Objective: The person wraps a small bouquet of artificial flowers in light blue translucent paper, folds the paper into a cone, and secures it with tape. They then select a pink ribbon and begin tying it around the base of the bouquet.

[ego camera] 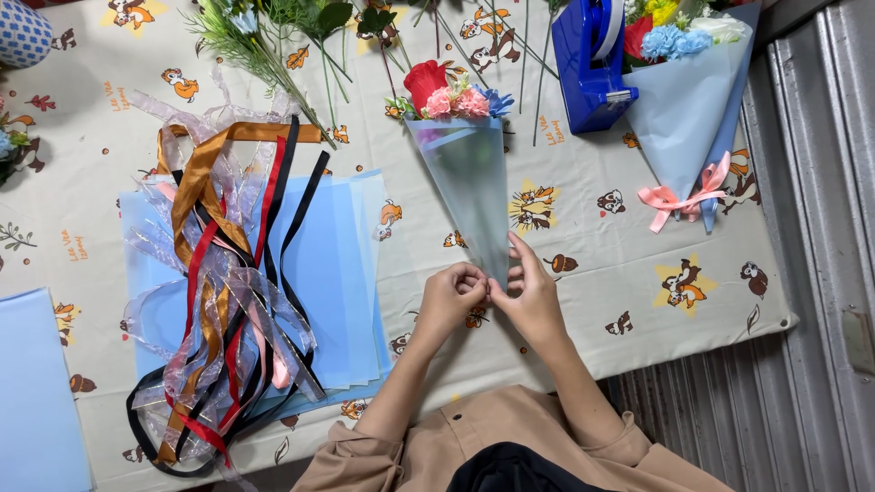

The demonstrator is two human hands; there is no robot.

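Head view | left hand [451, 293] and right hand [529, 292] pinch tip of blue paper cone [472, 187] at 6 o'clock | cone holds flowers [451, 96] at 12 | ribbons [223, 273] at 9

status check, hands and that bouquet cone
Left hand and right hand both pinching narrow bottom tip of small wrapped bouquet. Bouquet lying flat on table. Ribbon pile off to left, nothing blocking.
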